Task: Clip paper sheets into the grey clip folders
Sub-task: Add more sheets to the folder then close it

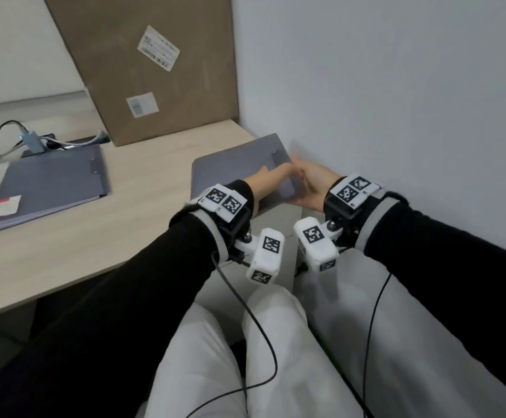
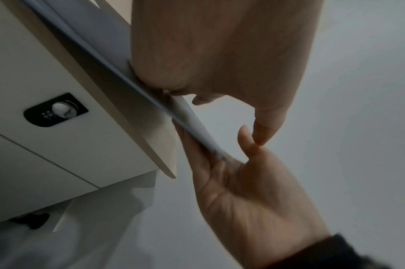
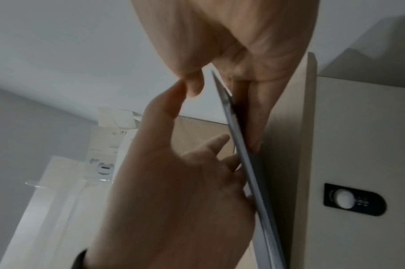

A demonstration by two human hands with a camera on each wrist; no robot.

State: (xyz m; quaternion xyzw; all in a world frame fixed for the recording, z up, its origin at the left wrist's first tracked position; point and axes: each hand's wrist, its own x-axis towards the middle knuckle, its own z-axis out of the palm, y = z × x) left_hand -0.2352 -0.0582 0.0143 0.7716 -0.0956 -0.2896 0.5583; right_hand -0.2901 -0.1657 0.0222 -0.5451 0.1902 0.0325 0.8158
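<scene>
**Grey folder held over the table's right corner**

Grey and flat, the closed plastic clip folder (image 1: 239,164) lies at the right end of the pale wooden table (image 1: 95,236), with its near right corner jutting past the table's front edge. A white wall (image 1: 396,116) stands just beside its right side, so there is little room that way; open tabletop stretches to the left.

The left hand (image 1: 271,176) lies on top of the folder near that overhanging corner; in the left wrist view its thumb (image 2: 269,125) points down off the folder's edge. The right hand (image 1: 312,188) comes in from the wall side, palm up. In the left wrist view its fingers (image 2: 192,143) go under the folder's thin edge (image 2: 197,127), and its thumb (image 2: 247,140) stands up beside the edge, touching the left thumb. Both hands are blurred in the head view.

A second grey clip folder (image 1: 49,188) holding white sheets lies closed well to the left, a red-and-white label (image 1: 6,205) at its near corner. Behind it are cables and a small blue-grey adapter (image 1: 33,141). A tall brown cardboard box (image 1: 155,64) with white labels leans against the wall behind both folders.
</scene>
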